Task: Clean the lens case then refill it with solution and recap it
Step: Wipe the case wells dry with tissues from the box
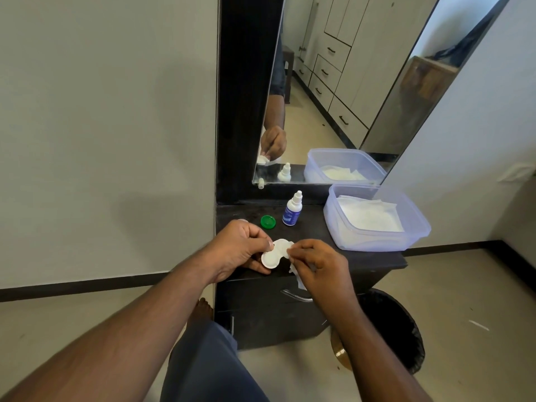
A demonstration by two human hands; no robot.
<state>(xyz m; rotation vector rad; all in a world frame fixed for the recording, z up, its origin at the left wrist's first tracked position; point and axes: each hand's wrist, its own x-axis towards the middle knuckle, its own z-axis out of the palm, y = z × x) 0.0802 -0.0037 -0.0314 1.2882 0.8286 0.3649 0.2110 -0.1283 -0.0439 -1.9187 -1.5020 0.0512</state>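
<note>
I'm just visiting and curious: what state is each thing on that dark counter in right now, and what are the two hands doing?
Lens case: uncapped, held above the counter.
Left hand: grips the lens case.
Right hand: pinches a tissue against the case's far well.
Green cap: off, lying on the counter.
Solution bottle: upright, its white cap on.
Plastic container: lidless, holding white tissues.
Drawer: closed.

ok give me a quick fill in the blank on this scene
1. The loose cap on the counter is ____.
2. The left hand holds the lens ____.
3. The bottle stands between the cap and the ____.
4. The right hand pinches a white ____.

Missing words: green; case; tub; tissue
</note>
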